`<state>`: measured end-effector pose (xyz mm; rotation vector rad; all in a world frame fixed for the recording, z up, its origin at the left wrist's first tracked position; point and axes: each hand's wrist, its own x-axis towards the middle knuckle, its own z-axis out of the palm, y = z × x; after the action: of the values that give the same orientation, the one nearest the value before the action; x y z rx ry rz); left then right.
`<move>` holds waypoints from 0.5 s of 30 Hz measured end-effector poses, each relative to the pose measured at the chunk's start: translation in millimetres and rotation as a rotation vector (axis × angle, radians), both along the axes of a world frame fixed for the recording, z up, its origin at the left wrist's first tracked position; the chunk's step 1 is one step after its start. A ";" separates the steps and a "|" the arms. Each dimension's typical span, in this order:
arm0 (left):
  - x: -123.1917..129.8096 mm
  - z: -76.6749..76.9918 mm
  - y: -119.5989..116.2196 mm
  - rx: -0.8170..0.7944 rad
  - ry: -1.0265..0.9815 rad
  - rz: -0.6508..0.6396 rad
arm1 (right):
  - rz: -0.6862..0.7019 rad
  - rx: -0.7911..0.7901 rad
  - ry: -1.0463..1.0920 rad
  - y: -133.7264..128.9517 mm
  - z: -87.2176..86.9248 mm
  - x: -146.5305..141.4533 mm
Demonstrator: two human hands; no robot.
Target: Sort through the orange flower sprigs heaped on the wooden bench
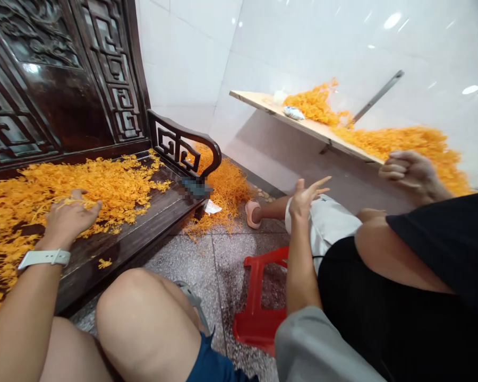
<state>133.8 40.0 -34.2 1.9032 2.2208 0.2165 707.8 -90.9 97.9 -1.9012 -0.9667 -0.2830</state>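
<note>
Bright light, glare spots on wall (310,48), shadow under shelf (317,127)

Bench (133,236): dark glossy wood, plank seat, set along the left side.
Backrest (74,109): carved relief above a plain panel, angular openwork on either side.
Armrest (215,155): curved over, more openwork below.
Wall (187,58): white, glossy, dotted with reflected lights.
Board (257,101): pale wood, alongside the wall, slanting across the view.
Metal bar (378,97): grey, rising diagonally beyond the board.
Packet (293,112): small, white with blue marks, on the board, near a rounded white thing (279,96).
Paper (212,207): white, crumpled, low down near the bench's front corner.
Stool (257,321): red, on the speckled grey floor (217,252), partly hidden.
Neighbouring people: white shorts (330,223), pink shoe (252,215), black clothing (426,323) at right.
</note>
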 end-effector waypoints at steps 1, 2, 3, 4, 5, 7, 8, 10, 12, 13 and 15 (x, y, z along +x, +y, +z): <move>0.1 -0.4 0.6 0.000 -0.004 0.009 | -0.080 -0.053 0.078 3.5 -6.9 14.2; 0.3 -0.2 0.7 0.000 -0.009 0.014 | -0.078 -0.099 0.106 6.1 -15.1 22.2; 0.5 0.8 0.1 0.001 -0.014 0.016 | -0.044 -0.133 0.105 8.6 -23.3 25.4; 0.8 2.4 -1.0 0.001 -0.019 0.015 | -0.013 -0.152 0.095 11.4 -30.3 24.9; 1.1 4.5 -2.5 0.003 -0.025 0.011 | 0.004 -0.161 0.086 14.7 -35.2 21.9; 1.5 9.0 -6.0 0.008 -0.041 -0.004 | 0.048 -0.155 0.060 21.6 -38.3 9.6; 1.5 10.9 -7.5 0.013 -0.048 -0.008 | 0.093 -0.133 0.038 23.7 -37.3 -0.6; 0.7 13.4 -9.3 0.028 -0.063 -0.002 | 0.258 -0.061 -0.068 20.7 -34.1 -33.7; -0.5 13.7 -8.8 0.038 -0.076 0.004 | 0.532 0.039 -0.285 3.4 -35.0 -85.9; -1.0 13.2 -7.8 0.036 -0.078 0.008 | 0.741 0.106 -0.484 -10.8 -38.1 -117.5; -1.1 11.3 -4.6 0.023 -0.074 0.009 | 1.094 0.275 -0.746 -46.2 -48.8 -183.1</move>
<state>132.7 35.4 -22.9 1.8659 2.1882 0.3094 524.7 -137.2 49.1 -0.7768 -2.1625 -0.4280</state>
